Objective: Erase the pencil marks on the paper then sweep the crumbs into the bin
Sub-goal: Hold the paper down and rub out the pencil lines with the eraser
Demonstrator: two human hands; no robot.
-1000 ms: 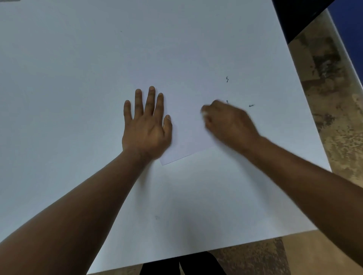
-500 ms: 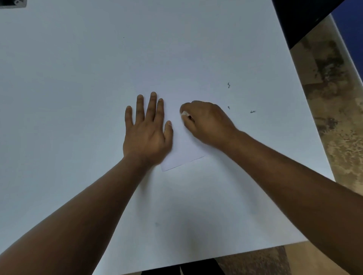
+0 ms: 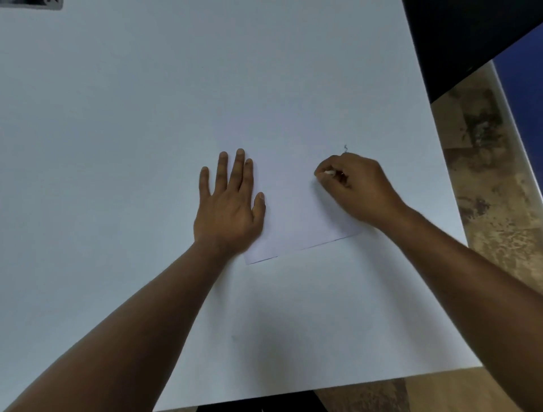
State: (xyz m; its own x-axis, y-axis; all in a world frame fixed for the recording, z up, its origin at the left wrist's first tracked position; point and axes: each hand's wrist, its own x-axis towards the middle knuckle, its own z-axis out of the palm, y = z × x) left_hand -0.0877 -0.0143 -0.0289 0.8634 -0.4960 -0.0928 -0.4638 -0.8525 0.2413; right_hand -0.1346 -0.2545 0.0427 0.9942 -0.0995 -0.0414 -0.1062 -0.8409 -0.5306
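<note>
A white sheet of paper lies on the white table. My left hand presses flat on the sheet's left edge, fingers straight and spread. My right hand rests on the right part of the sheet, fingers curled, pinching a small white eraser against the paper. A dark eraser crumb lies just beyond my right knuckles. No pencil marks show on the visible part of the sheet. No bin is in view.
The table's right edge runs close to my right hand, with mottled brown floor beyond it. A dark surface fills the upper right corner. A dark object peeks in at the top left.
My right hand has moved right across the paper with the eraser, from beside my left thumb to the sheet's right part, covering two crumbs. My left hand stays in place.
</note>
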